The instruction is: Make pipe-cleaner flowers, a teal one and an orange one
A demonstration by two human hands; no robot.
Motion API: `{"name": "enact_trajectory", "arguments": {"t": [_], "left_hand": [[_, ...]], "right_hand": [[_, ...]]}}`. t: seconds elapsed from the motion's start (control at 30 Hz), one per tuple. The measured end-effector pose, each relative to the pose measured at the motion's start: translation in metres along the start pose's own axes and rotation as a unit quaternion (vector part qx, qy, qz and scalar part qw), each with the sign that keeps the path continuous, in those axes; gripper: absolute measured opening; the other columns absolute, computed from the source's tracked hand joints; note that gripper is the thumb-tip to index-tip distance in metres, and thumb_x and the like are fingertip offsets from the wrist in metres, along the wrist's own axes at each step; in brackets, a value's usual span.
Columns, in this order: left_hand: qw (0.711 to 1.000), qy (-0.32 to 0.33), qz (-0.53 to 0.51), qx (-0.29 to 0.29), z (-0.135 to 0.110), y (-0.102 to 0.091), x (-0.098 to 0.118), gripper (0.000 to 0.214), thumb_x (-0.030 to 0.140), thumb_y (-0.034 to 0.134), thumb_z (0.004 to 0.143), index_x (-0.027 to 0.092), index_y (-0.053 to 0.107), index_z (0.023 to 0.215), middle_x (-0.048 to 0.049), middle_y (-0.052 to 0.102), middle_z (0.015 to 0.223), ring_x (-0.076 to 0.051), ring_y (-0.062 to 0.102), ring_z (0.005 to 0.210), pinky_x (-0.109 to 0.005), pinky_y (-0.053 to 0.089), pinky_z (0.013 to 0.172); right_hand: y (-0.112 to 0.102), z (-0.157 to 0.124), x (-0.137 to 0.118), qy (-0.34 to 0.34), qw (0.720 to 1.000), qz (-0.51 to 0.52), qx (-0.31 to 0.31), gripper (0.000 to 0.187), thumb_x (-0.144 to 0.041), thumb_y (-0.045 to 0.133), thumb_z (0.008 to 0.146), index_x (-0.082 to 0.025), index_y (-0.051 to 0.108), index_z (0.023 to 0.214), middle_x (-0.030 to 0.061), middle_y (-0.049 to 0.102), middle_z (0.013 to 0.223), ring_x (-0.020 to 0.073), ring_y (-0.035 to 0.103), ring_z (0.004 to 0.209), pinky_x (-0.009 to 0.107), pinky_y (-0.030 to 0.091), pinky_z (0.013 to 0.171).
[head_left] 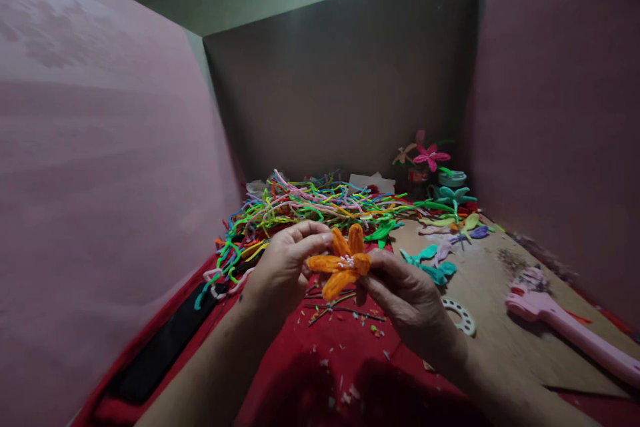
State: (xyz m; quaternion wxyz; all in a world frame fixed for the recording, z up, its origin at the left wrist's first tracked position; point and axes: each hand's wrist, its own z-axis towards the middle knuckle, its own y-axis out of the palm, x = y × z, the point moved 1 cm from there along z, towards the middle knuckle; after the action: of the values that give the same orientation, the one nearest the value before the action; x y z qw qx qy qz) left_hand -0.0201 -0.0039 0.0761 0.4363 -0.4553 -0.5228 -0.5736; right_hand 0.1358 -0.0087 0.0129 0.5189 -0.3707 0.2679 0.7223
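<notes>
An orange pipe-cleaner flower (pixel 345 263) with small pale stamens at its centre is held up in front of me, above the red cloth. My left hand (pixel 291 260) is closed at its left side, thumb and fingers by the upper left petals. On the other side my right hand (pixel 407 290) pinches the right-hand petal between thumb and forefinger. The flower's underside and any stem are hidden from view. Behind the hands lies a large tangled pile of coloured pipe cleaners (pixel 310 203).
Red cloth (pixel 320 360) with scraps lies below. On the board (pixel 500 287) at right are teal petal pieces (pixel 430 267), a white ring with holes (pixel 463 317) and a pink-handled tool (pixel 565 320). A black flat object (pixel 165 340) lies left; pink flowers (pixel 431 157) stand at back right.
</notes>
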Motion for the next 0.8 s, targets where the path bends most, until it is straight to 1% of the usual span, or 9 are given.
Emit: {"name": "enact_trajectory", "arguments": {"t": [0.1, 0.17, 0.23, 0.3, 0.4, 0.47, 0.53, 0.7, 0.8], "left_hand": [[0.992, 0.094, 0.089, 0.004, -0.002, 0.000, 0.015, 0.017, 0.022, 0.068, 0.067, 0.018, 0.063, 0.083, 0.0002, 0.060, 0.070, -0.009, 0.056, 0.060, -0.018, 0.044, 0.055], [0.974, 0.135, 0.182, 0.006, -0.005, 0.002, 0.026, 0.014, 0.024, 0.068, 0.069, 0.018, 0.066, 0.081, -0.0021, 0.062, 0.075, -0.010, 0.056, 0.063, -0.018, 0.044, 0.056], [0.955, 0.148, 0.256, -0.010, -0.008, 0.006, 0.034, 0.013, 0.026, 0.068, 0.069, 0.017, 0.069, 0.078, -0.0050, 0.063, 0.081, -0.012, 0.058, 0.068, -0.020, 0.047, 0.058], [0.947, 0.130, 0.289, -0.047, -0.008, 0.010, 0.037, 0.013, 0.027, 0.067, 0.069, 0.017, 0.071, 0.075, -0.0073, 0.063, 0.088, -0.015, 0.059, 0.072, -0.023, 0.049, 0.058], [0.943, 0.113, 0.299, -0.095, -0.004, 0.014, 0.037, 0.010, 0.024, 0.065, 0.068, 0.017, 0.072, 0.070, -0.0089, 0.061, 0.096, -0.017, 0.060, 0.074, -0.024, 0.051, 0.056], [0.943, 0.121, 0.291, -0.109, -0.001, 0.015, 0.036, 0.007, 0.022, 0.066, 0.068, 0.017, 0.071, 0.068, -0.0090, 0.061, 0.099, -0.017, 0.060, 0.077, -0.023, 0.052, 0.056], [0.951, 0.113, 0.263, -0.112, 0.002, 0.014, 0.033, 0.006, 0.022, 0.067, 0.067, 0.017, 0.071, 0.068, -0.0084, 0.061, 0.098, -0.017, 0.060, 0.078, -0.024, 0.052, 0.057], [0.978, 0.043, 0.166, -0.115, 0.006, 0.014, 0.022, 0.012, 0.024, 0.069, 0.068, 0.017, 0.068, 0.078, -0.0031, 0.062, 0.079, -0.012, 0.059, 0.065, -0.025, 0.052, 0.059], [0.982, 0.039, 0.147, -0.115, 0.005, 0.018, 0.020, 0.011, 0.025, 0.069, 0.068, 0.017, 0.065, 0.076, -0.0014, 0.061, 0.076, -0.010, 0.057, 0.062, -0.022, 0.050, 0.058]], "right_hand": [[0.000, 0.001, -0.001, 0.017, 1.000, -0.001, -0.001, 0.006, -0.023, 0.052, 0.083, -0.020, 0.057, 0.081, -0.0022, 0.050, 0.063, 0.0108, 0.046, 0.057, 0.026, 0.038, 0.054], [0.001, 0.001, -0.001, 0.030, 1.000, -0.001, -0.007, 0.007, -0.023, 0.052, 0.083, -0.020, 0.056, 0.080, -0.0028, 0.049, 0.061, 0.0104, 0.044, 0.055, 0.026, 0.037, 0.052], [0.001, 0.001, -0.002, 0.038, 0.999, -0.006, -0.015, 0.007, -0.023, 0.051, 0.083, -0.019, 0.056, 0.078, -0.0032, 0.048, 0.059, 0.0101, 0.043, 0.054, 0.026, 0.036, 0.051], [0.001, 0.002, -0.003, 0.040, 0.999, -0.012, -0.021, 0.008, -0.022, 0.051, 0.082, -0.019, 0.058, 0.079, -0.0032, 0.047, 0.059, 0.0099, 0.042, 0.053, 0.025, 0.036, 0.051], [0.000, 0.002, -0.004, 0.043, 0.999, -0.014, -0.029, 0.009, -0.022, 0.052, 0.081, -0.018, 0.060, 0.080, -0.0030, 0.047, 0.060, 0.0098, 0.043, 0.054, 0.025, 0.036, 0.052], [0.000, 0.001, -0.003, 0.049, 0.998, 0.000, -0.030, 0.008, -0.023, 0.053, 0.081, -0.018, 0.060, 0.080, -0.0031, 0.048, 0.061, 0.0097, 0.044, 0.054, 0.025, 0.037, 0.052], [-0.001, 0.002, -0.002, 0.063, 0.998, 0.018, -0.025, 0.008, -0.024, 0.054, 0.080, -0.018, 0.059, 0.081, -0.0035, 0.048, 0.061, 0.0094, 0.044, 0.054, 0.025, 0.037, 0.052], [-0.001, 0.002, 0.000, 0.082, 0.996, 0.043, -0.005, 0.009, -0.026, 0.056, 0.079, -0.018, 0.060, 0.082, -0.0037, 0.048, 0.059, 0.0083, 0.043, 0.051, 0.024, 0.035, 0.048], [0.000, 0.003, 0.000, 0.081, 0.995, 0.062, 0.007, 0.008, -0.025, 0.057, 0.078, -0.018, 0.060, 0.080, -0.0040, 0.048, 0.057, 0.0078, 0.042, 0.049, 0.023, 0.035, 0.047]]}}
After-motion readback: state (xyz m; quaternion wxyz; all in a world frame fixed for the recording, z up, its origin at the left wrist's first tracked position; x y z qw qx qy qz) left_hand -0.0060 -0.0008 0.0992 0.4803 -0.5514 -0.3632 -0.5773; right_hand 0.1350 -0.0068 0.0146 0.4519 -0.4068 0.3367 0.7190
